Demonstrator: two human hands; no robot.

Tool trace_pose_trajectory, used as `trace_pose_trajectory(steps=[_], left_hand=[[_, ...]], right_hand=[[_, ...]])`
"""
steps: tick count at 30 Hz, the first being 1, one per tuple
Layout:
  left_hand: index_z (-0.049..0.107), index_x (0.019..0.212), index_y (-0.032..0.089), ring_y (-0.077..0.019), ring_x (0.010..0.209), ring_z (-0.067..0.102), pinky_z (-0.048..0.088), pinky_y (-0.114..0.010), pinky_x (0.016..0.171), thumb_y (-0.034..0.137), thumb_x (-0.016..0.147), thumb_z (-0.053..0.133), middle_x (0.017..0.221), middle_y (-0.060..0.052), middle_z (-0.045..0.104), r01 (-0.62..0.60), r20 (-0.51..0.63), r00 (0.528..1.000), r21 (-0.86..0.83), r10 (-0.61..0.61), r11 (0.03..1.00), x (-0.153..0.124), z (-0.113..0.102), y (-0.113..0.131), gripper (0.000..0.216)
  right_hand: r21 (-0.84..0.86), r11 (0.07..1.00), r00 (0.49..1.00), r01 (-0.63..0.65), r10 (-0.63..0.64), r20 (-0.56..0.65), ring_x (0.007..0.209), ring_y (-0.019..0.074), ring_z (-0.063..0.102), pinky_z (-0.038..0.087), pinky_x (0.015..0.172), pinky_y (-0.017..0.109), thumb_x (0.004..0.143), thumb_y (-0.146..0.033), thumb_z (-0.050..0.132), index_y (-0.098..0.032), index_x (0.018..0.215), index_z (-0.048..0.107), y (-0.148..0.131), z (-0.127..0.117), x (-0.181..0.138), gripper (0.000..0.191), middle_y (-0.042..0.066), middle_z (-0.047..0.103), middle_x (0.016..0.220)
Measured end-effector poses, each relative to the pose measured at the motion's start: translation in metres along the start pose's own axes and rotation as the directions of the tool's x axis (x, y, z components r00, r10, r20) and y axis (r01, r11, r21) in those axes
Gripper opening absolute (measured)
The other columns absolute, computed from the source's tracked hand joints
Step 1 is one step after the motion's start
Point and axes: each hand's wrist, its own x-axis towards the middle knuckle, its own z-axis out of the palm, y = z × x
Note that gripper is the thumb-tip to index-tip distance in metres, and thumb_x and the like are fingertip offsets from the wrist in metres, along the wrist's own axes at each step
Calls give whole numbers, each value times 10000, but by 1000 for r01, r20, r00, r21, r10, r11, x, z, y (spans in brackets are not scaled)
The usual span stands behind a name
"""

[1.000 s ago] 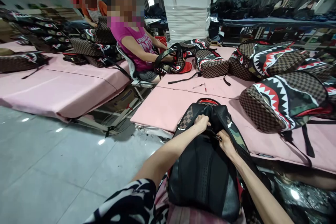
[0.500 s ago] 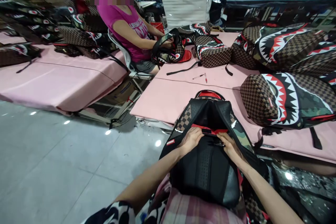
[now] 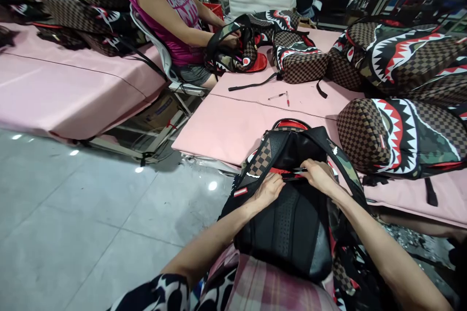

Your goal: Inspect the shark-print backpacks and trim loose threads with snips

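A backpack [image 3: 284, 228] with a black padded back and brown-check and camouflage sides rests on my lap, leaning on the table edge. Its back panel faces me, and red lining [image 3: 280, 171] shows at an opening below the shoulder straps. My left hand [image 3: 269, 190] is closed, pinching the left part of the opening's edge. On the right of this edge, my right hand [image 3: 318, 176] is closed around a small thin metal tool [image 3: 299, 171], its tip over the opening. Fingers hide most of the tool, so I cannot tell its kind.
The pink-covered table [image 3: 226, 121] holds two pens [image 3: 282, 96] and a shark-mouth backpack [image 3: 397, 136] at right, with several more behind. A person in a magenta shirt [image 3: 171, 14] handles another backpack [image 3: 237, 48]. A second table [image 3: 83, 87] carries stacked bags at left.
My right hand has risen from the back panel to the opening's edge, bringing the small tool up with it. My left hand keeps its pinch there. The view has tipped downward slightly.
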Motion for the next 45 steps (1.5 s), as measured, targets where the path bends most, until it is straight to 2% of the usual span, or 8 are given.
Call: trace_pose_trajectory(steps=[14,19,22,26,29,32,39,45], left_hand=[[583,784,159,-157,776,541,463,-311,732,187,885,413,774,-45,567,33,-15,999,-13,-33,999,0,9,-6,200],[576,792,163,-157,792,554,468,-300,751,191,882,421,816,-46,586,88,-39,995,-34,-89,996,4,9,-4,182],[565,981,156,-157,931,564,461,-286,830,140,872,416,1017,-73,593,258,-41,964,-85,-262,962,15,3,-1,186],[561,1111,177,-173,1011,568,451,-271,852,152,831,487,1158,-68,581,456,242,858,45,-452,889,44,-12,-2,290],[629,1058,242,-212,974,598,459,-297,820,250,781,572,1049,-34,652,435,439,772,162,-459,886,67,-24,-8,283],[636,1055,334,-211,963,609,452,-295,820,298,744,610,993,19,678,376,512,762,148,-396,915,79,-32,-13,315],[635,1054,376,-190,999,588,418,-273,842,405,704,658,1082,56,651,285,450,846,74,-287,956,70,-25,-5,352],[722,846,268,-161,790,627,414,-222,696,362,755,603,792,0,705,518,430,755,72,-495,853,78,-22,0,178]], right_hand=[[292,956,991,-20,-18,129,786,163,603,362,725,265,707,-219,622,-234,826,672,-3,16,22,130,8,673,900],[493,856,988,-152,118,99,731,177,610,406,685,278,693,-296,616,-223,858,657,1,25,24,185,1,672,761],[646,737,977,-197,205,65,751,166,622,440,661,264,763,-341,504,-180,965,603,7,32,29,277,31,675,809],[786,584,960,-203,275,43,742,166,625,457,617,258,771,-410,459,-131,1008,554,11,38,31,378,76,677,810],[836,514,956,-191,289,40,684,161,615,452,582,259,741,-446,490,-128,970,562,11,39,28,398,74,677,766],[859,476,952,-186,305,37,669,159,611,449,567,260,727,-457,503,-128,975,557,12,40,25,415,74,678,766],[840,499,945,-211,324,44,735,167,629,447,610,259,743,-420,498,-141,986,556,13,44,24,374,66,683,797],[694,673,949,-254,314,43,818,197,615,415,667,275,689,-385,610,-226,884,633,16,31,13,253,30,684,877]])
